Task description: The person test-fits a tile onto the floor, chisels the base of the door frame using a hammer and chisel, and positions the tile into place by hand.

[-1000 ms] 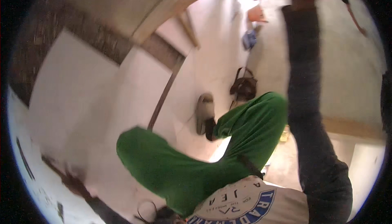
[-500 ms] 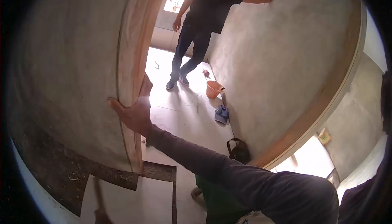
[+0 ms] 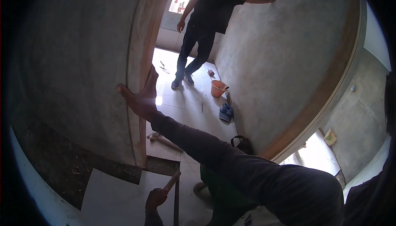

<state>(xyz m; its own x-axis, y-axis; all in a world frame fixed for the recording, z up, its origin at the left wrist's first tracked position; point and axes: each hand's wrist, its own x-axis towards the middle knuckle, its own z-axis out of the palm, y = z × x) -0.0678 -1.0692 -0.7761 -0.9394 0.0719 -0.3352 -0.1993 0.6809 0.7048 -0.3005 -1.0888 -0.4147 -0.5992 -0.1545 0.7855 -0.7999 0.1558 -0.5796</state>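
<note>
I have a broad grey plastered wall [image 3: 78, 65] filling 8 to 11 o'clock and a second grey plastered wall [image 3: 284, 40] toward 2. A long dark sleeve [image 3: 243, 164] crosses up from 4 o'clock toward 9. Along the first wall's edge, rising past 11, stands a tall brown wooden door frame [image 3: 150, 20]. At 12 I see a co-worker in black T-shirt and dark trousers [image 3: 212, 11]. A white, notched floor tile [image 3: 111, 197] lies between 7 and 8. At 9, the right hand [image 3: 142, 100] is spread wide, straddling the frame's edge, thumb on the wall side, fingers on the doorway side. Near 7, the left hand [image 3: 156, 199] is curled closed. A black bag [image 3: 245, 147] sits between 4 and 5, a round orange bucket [image 3: 217, 89] at 2, a blue cap [image 3: 225, 112] near 4. Slimmest is the pale brown wooden stick [image 3: 172, 181] in the left hand, tilted toward 1; it may be a tool's handle, but my view is too dim.
</note>
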